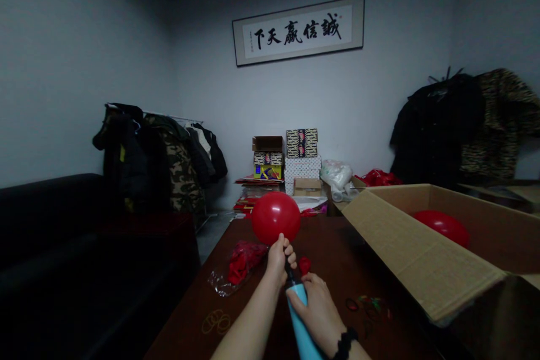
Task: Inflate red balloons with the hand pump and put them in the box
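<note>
An inflated red balloon [276, 218] stands over the brown table. Just below it, my left hand [280, 259] is closed around the balloon's neck, where it meets the black nozzle of a light blue hand pump [302, 320]. My right hand [317, 308], with a black band at the wrist, is wrapped round the pump's upper body. Behind the pump lies a small red balloon [304, 265]. A clear plastic bag of red balloons [239, 266] rests to the left of my left hand.
On the right, a large open cardboard box [413, 247] holds another red balloon [442, 226]. Rubber bands [216, 322] lie at the table's left, small coloured ones [371, 306] at its right. Stacked boxes [302, 166] stand beyond; a black sofa [63, 247] is at left.
</note>
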Demonstrator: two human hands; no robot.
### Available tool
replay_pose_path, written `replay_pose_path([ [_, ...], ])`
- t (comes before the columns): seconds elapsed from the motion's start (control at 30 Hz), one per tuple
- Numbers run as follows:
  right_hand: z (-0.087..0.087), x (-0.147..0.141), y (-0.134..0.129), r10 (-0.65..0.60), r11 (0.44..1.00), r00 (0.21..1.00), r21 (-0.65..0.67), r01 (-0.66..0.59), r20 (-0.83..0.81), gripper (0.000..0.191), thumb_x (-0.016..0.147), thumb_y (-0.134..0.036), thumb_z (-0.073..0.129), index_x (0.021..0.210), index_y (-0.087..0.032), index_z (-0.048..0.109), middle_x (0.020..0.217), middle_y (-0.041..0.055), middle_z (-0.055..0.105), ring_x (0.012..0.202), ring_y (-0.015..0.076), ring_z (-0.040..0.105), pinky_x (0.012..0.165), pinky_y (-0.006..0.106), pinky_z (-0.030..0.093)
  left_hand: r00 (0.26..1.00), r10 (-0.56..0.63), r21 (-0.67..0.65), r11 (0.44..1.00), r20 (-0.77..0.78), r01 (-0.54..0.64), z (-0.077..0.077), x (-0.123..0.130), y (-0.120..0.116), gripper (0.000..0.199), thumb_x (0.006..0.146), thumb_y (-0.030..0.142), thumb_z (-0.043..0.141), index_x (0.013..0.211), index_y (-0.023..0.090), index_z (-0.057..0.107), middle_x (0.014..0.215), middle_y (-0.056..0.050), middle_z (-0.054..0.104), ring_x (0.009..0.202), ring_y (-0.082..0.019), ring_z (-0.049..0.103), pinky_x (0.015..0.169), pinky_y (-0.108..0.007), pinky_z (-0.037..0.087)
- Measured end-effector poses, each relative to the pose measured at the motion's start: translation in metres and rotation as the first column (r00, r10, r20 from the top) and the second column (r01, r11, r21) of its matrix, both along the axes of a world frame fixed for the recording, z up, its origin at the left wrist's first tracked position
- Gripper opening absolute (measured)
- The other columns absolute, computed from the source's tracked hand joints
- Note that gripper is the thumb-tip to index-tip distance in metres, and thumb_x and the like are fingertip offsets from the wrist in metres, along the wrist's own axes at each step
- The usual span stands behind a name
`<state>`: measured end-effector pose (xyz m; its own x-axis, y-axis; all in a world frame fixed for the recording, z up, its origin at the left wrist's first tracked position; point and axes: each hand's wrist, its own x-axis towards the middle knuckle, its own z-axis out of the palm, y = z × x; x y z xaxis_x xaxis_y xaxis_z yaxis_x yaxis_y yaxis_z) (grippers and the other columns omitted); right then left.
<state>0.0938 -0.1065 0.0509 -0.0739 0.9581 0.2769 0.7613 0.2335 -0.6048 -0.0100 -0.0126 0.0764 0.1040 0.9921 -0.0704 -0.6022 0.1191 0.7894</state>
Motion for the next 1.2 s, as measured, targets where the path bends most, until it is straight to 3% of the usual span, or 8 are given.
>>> replay_pose_path([
  [0.33,-0.044,0.017,-0.025,0.105,0.989,0.992,-0.107,-0.097,0.069,0.055,0.085,-0.051,0.047,0.116,-0.009,0.062,0.125,0.0181,0.057,0.124,0.0321,0.046,0.11,0.043,0.025,0.997,0.078,-0.045,0.996,0.029,-0.076,-0.005,-0.018,0.017,0.046,0.076,0.057,0.063,0.067,0.022,0.034,0.049,0.01,0.031,0.037,-0.006,0.027,0.04,-0.021,0.014],
  [0.43,-0.055,0.021,-0.032,0.139,0.982,0.988,-0.134,-0.129,0.069,0.052,0.082,-0.052,0.052,0.111,-0.012,0.066,0.125,0.0181,0.057,0.124,0.0336,0.046,0.11,0.045,0.024,0.994,0.103,-0.052,0.994,0.045,-0.101,-0.002,-0.027,0.022,0.045,0.078,0.055,0.062,0.067,0.022,0.034,0.048,0.01,0.03,0.037,-0.005,0.027,0.041,-0.02,0.014],
  [0.57,-0.058,0.021,-0.04,0.094,0.988,0.993,-0.13,-0.085,0.069,0.046,0.076,-0.048,0.058,0.105,-0.014,0.068,0.121,0.0164,0.06,0.123,0.0333,0.047,0.109,0.045,0.026,0.988,0.143,-0.041,0.989,0.052,-0.141,0.002,-0.038,0.026,0.043,0.08,0.051,0.062,0.066,0.022,0.034,0.049,0.01,0.03,0.036,-0.005,0.027,0.04,-0.02,0.015],
  [0.9,-0.05,0.024,-0.042,0.13,0.986,0.992,-0.103,-0.128,0.006,0.046,0.079,-0.051,0.053,0.099,-0.012,0.069,0.126,0.0169,0.057,0.127,0.0312,0.044,0.11,0.04,0.027,0.983,0.139,-0.071,0.989,0.121,-0.131,0.008,-0.039,0.022,0.038,0.088,0.044,0.053,0.066,0.021,0.034,0.049,0.009,0.03,0.036,-0.005,0.026,0.038,-0.018,0.016],
  [1.07,-0.023,0.023,-0.041,0.16,0.981,0.986,-0.104,-0.163,-0.037,0.05,0.084,-0.052,0.047,0.102,-0.01,0.068,0.125,0.0178,0.056,0.123,0.0292,0.047,0.107,0.036,0.03,0.98,0.115,-0.058,0.993,0.163,-0.107,0.009,-0.032,0.014,0.037,0.089,0.043,0.052,0.066,0.021,0.034,0.051,0.009,0.029,0.037,-0.005,0.026,0.038,-0.017,0.018],
  [1.2,0.003,0.017,-0.03,0.125,0.99,0.987,-0.059,-0.131,-0.1,0.045,0.085,-0.051,0.046,0.091,-0.012,0.069,0.117,0.0153,0.059,0.113,0.0261,0.053,0.101,0.032,0.035,0.983,0.051,-0.039,0.998,0.177,-0.045,0.01,-0.018,0.004,0.04,0.085,0.046,0.058,0.066,0.021,0.034,0.051,0.01,0.028,0.037,-0.004,0.026,0.038,-0.017,0.017],
])
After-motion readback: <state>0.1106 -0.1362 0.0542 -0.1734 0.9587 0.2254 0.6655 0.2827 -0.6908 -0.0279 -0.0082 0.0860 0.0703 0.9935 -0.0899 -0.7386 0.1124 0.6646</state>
